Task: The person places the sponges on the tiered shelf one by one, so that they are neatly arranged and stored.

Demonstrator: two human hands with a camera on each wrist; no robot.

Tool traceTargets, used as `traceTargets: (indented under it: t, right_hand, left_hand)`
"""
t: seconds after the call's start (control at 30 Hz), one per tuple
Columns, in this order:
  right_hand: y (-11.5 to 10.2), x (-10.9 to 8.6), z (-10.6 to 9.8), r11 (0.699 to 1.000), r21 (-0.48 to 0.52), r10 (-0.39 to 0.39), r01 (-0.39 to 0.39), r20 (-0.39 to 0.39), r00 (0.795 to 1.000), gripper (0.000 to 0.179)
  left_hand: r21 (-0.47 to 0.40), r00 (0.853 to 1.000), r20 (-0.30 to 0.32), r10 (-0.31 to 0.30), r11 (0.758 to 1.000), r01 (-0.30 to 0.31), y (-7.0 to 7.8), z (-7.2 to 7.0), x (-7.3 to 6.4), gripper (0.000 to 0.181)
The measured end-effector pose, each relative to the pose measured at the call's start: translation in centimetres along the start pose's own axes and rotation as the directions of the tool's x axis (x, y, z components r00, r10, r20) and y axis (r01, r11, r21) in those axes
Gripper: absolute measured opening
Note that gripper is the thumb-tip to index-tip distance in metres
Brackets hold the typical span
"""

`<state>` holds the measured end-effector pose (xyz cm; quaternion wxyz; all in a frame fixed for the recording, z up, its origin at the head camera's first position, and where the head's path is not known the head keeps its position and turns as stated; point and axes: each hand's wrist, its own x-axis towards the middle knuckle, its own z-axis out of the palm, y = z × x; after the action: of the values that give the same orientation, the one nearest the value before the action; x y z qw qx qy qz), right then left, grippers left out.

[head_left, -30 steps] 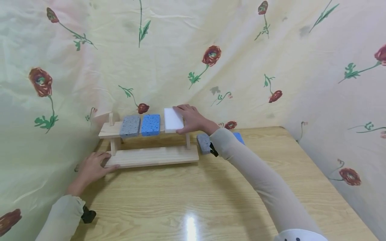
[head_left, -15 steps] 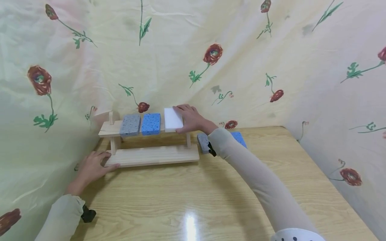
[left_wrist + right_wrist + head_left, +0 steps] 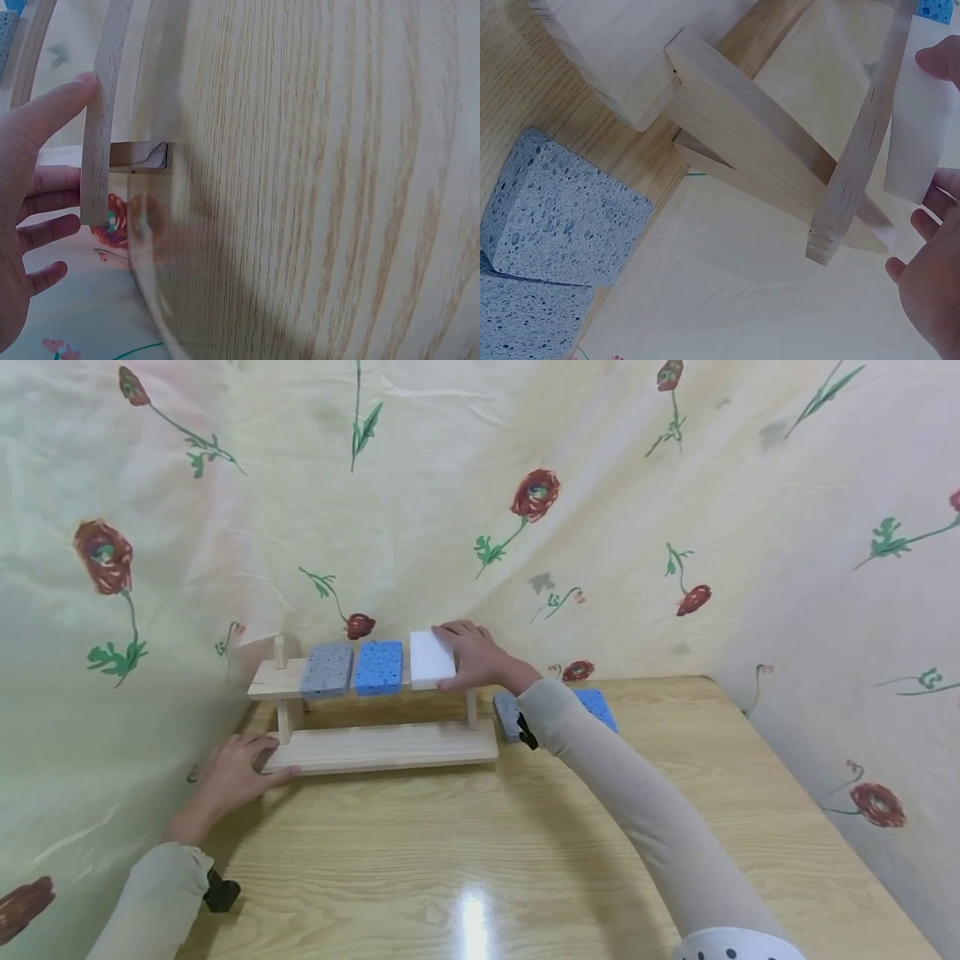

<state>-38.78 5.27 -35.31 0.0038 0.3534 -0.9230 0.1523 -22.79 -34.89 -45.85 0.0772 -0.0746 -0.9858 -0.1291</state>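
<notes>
A two-tier wooden rack (image 3: 390, 749) stands at the back left of the table. My left hand (image 3: 234, 774) grips the left end of its lower board, thumb at the front edge and fingers round the end; the left wrist view shows the thumb (image 3: 75, 91) on the board. On the right end of the upper shelf, my right hand (image 3: 480, 658) holds a white sponge (image 3: 429, 662) by its right side, between thumb and fingers. A grey speckled sponge (image 3: 327, 670) and a blue speckled sponge (image 3: 379, 668) lie flat to its left on that shelf.
On the table (image 3: 420, 852), right of the rack, lie another grey sponge (image 3: 507, 714) and another blue sponge (image 3: 597, 708), partly hidden by the right forearm. In the right wrist view, speckled sponges (image 3: 574, 210) sit near the rack. Flowered cloth (image 3: 420, 510) hangs behind and beside the table.
Both hands keep their places on the rack and the white sponge. The head view shifts very slightly; nothing else visibly moves.
</notes>
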Motion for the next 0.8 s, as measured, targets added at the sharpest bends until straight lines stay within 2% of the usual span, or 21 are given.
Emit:
traceTargets:
  t: [0.3,0.8]
  right_hand:
    - [0.50,-0.08,0.43,1.000,0.022,0.000,-0.001,0.026,1.000,0.101]
    - [0.79,0.47,0.48,0.999,0.045,0.014,-0.017,0.066,0.998,0.099]
  left_hand:
    - [0.002,1.000,-0.007,0.008,1.000,-0.008,-0.45,0.56,0.00,0.077]
    - [-0.004,1.000,-0.015,-0.013,1.000,0.013,-0.04,0.16,0.00,0.080]
